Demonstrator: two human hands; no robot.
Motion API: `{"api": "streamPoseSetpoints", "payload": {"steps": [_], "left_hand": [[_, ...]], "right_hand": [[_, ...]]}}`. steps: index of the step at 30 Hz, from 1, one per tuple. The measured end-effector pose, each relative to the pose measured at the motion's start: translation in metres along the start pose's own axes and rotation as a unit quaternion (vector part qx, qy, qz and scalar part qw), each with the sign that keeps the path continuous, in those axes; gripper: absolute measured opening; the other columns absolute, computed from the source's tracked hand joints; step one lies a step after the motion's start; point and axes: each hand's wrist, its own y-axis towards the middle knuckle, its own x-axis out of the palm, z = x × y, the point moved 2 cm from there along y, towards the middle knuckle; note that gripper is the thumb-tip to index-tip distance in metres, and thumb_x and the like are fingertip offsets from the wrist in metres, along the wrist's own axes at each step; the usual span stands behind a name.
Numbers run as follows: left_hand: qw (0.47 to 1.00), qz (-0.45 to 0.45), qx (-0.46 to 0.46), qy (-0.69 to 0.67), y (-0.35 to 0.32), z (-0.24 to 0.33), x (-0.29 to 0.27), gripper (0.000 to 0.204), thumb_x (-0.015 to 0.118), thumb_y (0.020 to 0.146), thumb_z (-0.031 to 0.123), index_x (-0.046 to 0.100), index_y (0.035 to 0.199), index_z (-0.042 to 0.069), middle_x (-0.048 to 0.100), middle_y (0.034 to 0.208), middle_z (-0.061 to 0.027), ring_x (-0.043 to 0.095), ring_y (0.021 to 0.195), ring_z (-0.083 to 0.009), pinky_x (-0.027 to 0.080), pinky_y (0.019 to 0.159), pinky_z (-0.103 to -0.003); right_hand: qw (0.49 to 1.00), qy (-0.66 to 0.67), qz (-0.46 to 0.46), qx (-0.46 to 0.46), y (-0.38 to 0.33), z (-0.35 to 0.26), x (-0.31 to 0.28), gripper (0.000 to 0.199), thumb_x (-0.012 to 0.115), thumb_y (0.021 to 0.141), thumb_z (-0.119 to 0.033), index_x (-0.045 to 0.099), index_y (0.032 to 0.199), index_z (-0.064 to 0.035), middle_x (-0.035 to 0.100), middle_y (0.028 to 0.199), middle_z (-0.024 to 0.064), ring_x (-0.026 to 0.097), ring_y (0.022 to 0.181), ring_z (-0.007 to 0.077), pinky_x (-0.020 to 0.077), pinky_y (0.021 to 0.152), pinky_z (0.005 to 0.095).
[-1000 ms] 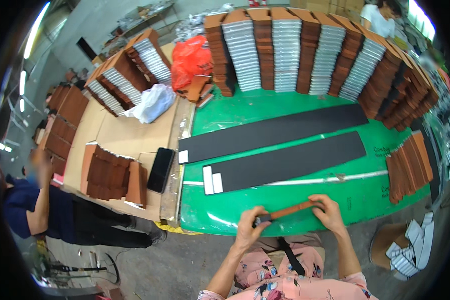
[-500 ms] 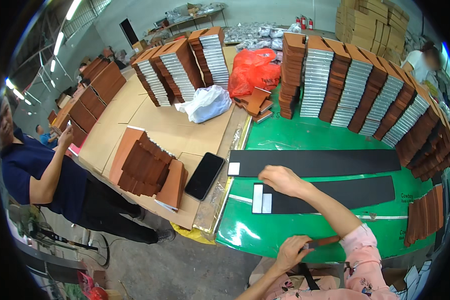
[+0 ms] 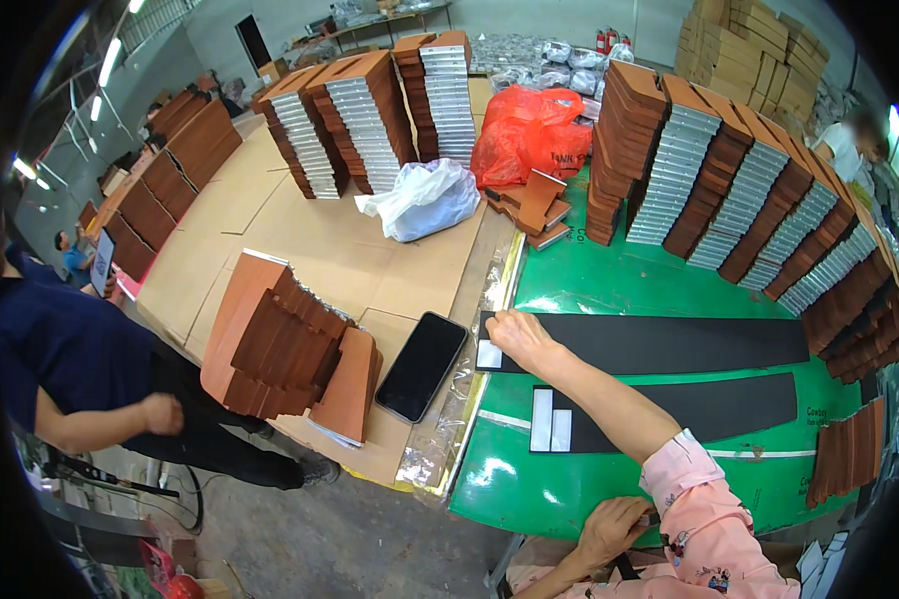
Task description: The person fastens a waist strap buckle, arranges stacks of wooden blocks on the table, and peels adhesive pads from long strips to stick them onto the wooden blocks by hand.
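My right hand [image 3: 517, 335] reaches out to the left end of the upper long black strip [image 3: 669, 344] on the green table [image 3: 609, 290]. Its fingers are closed on the strip's end beside a white tab [image 3: 488, 355]. A second black strip [image 3: 714, 407] lies nearer me, with two white tabs [image 3: 549, 419] at its left end. Down at the table's near edge, my left hand [image 3: 609, 529] is curled around a brown strip. My pink sleeve [image 3: 704, 499] hides most of that strip.
A black phone [image 3: 422, 364] lies on the cardboard-covered table [image 3: 310, 250] beside a fanned pile of brown panels [image 3: 280, 344]. Rows of brown and silver panels [image 3: 729, 190], a white bag [image 3: 425, 198] and a red bag [image 3: 524, 130] stand behind. A person in dark blue [image 3: 60, 359] stands at the left.
My view has swung left. My right hand let go of the brown strip and stretched to the end of the upper black strip. My left hand kept the brown strip at the table's edge.
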Motion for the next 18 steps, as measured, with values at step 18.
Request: {"api": "streamPoseSetpoints", "payload": {"steps": [18], "left_hand": [[0.999, 0.008, 0.021, 0.035, -0.004, 0.004, 0.008, 0.030, 0.068, 0.067, 0.008, 0.060, 0.096, 0.006, 0.063, 0.091, -0.0072, 0.062, 0.081, -0.0240, 0.047, 0.068, -0.033]], "right_hand": [[0.776, 0.539, -0.079, 0.318, -0.015, 0.048, -0.022, 0.022, 0.053, 0.085, -0.018, 0.057, 0.082, 0.0036, 0.063, 0.078, 0.0126, 0.065, 0.066, 0.0193, 0.0538, 0.060, 0.0280]]}}
